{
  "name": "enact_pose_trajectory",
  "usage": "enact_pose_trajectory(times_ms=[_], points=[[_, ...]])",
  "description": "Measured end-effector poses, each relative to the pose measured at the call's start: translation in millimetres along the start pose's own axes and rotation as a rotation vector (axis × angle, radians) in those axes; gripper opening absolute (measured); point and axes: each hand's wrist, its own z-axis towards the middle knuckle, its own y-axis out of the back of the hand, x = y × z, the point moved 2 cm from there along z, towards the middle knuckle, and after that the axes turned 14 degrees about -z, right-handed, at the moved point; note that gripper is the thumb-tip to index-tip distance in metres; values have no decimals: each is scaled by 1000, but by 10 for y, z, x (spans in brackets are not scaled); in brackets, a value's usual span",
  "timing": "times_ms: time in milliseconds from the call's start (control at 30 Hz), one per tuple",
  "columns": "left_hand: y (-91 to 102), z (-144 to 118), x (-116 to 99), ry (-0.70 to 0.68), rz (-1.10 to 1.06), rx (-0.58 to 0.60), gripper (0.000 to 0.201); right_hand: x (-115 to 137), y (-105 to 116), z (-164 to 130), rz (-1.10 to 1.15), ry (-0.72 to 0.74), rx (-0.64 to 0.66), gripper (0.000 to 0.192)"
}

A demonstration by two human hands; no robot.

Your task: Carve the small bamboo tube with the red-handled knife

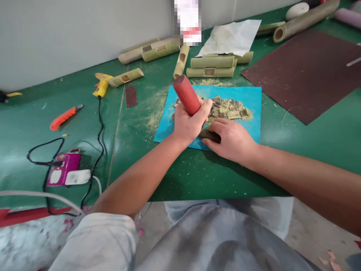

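The left hand [188,124] has its fingers closed firmly around a red wooden handle [186,95], which rises from the fist toward 11 o'clock; the working end of this tool is hidden below the hand, so I cannot tell what it is. The right hand [231,140], just at 3 o'clock of the left one, lies flat and presses down on a dark bamboo piece [210,135], its fingers curled over it — it seems to be held so to keep the piece from sliding under the tool. Both hands work over a blue mat [254,101], which probably protects the green bench [197,177] and catches the waste. At 12 o'clock of the right hand, touching the work area, a pile of small bamboo chips [228,109] lies on the mat, and pale sawdust [155,118] spreads off its edge at 9 o'clock. Further out, at 12 o'clock, several bamboo tubes with cut windows [211,67] lie side by side near a crumpled white paper [232,37]. At 2 o'clock is a dark brown sheet [307,75], and beyond it a long bamboo pole [306,20]. At 10 o'clock, well apart, lie a yellow glue gun [100,86] with its black cord, an orange utility knife [64,117] — and nearer to the body, at 8 o'clock, a purple power strip [64,173].
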Motion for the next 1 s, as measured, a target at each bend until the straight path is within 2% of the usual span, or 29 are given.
enact_pose_trajectory(times_ms=[300,433,667,800,1000], points=[[37,-44,-7,-98,57,93,54,8,-6,-19,-51,32,-4,14],[65,-81,-14,-179,136,129,48,22,-9,-31,-49,27,-1,15],[73,-84,2,-224,164,143,41,6,-39,-43,-55,40,-52,15],[34,-61,7,-223,216,114,36,4,-51,-41,-54,46,-36,18],[4,-56,5,-186,171,106,46,16,-60,-24,-18,41,15,16]])
